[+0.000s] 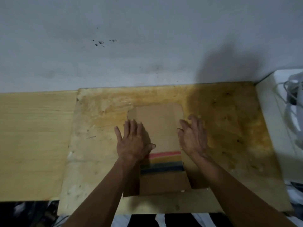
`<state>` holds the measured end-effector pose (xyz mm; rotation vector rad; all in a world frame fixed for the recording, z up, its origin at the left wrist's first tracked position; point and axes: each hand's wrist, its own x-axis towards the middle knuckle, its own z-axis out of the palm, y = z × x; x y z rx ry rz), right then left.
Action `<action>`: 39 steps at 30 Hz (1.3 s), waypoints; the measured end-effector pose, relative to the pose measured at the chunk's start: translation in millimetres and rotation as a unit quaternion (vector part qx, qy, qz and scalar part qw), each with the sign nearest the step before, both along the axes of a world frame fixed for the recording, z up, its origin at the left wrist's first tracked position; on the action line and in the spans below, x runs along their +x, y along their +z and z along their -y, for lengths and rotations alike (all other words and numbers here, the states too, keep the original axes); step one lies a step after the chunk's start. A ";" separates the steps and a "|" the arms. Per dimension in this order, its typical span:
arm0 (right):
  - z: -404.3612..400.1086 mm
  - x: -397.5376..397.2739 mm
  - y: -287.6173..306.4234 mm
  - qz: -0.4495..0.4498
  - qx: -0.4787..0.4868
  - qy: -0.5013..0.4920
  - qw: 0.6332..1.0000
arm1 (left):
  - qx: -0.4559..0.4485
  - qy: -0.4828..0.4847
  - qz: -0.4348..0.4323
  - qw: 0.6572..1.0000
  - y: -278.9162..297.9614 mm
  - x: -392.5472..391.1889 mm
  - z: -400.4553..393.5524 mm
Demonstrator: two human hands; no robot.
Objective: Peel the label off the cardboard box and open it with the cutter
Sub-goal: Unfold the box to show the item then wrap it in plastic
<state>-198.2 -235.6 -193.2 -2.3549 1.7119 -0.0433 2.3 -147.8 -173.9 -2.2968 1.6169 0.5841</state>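
Observation:
A brown cardboard box (159, 131) lies flat on the plywood board (221, 128), with red, yellow and dark blue stripes across its near half. My left hand (132, 142) rests flat on the box's left edge, fingers spread and thumb lying on the cardboard. My right hand (192, 136) hovers at the box's right edge, fingers apart and slightly curled, holding nothing. No label and no cutter can be seen in this view.
The plywood board lies over a lighter wooden tabletop (32, 136) against a grey stained wall (131, 46). At the right stands a white surface (277, 122) with grey cables (293, 95). Dark clutter shows below the table's front edge.

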 end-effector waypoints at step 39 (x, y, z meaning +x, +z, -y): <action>-97.4 3.5 52.6 0.028 0.228 0.107 0.967 | 0.043 -0.114 -0.176 0.977 33.0 15.1 -63.2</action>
